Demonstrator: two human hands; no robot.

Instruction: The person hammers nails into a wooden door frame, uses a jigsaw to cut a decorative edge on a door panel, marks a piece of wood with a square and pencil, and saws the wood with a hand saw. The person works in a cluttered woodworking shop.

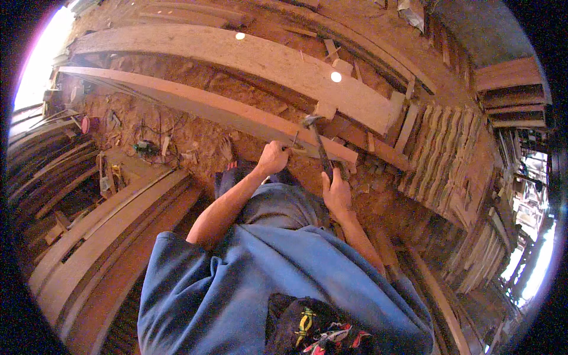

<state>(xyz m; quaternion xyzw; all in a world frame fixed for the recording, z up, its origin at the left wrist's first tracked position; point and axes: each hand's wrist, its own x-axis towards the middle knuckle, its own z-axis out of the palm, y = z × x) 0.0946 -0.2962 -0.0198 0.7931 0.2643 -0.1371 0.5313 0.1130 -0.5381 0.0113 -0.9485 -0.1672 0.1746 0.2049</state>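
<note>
A long narrow timber beam [236, 110] runs across in front of me, from the far left to just ahead of my hands. Against its near side, my left hand [274, 157] is closed, the fingers pinching a thin dark nail [295, 139] that stands up near the beam's right end. My right hand [338, 192] is wrapped round the handle of a hammer [322, 148]. The hammer's metal head is raised over the beam, to the right of the nail and apart from it. My fingertips are partly hidden.
A wide plank [260, 59] lies beyond the beam, with a small wood block [325, 110] at its near edge. Stacked wavy-edged wooden pieces [444, 154] stand to the right. Curved boards [112, 236] lie at my left, near a green tool [142, 147] on the dirt floor.
</note>
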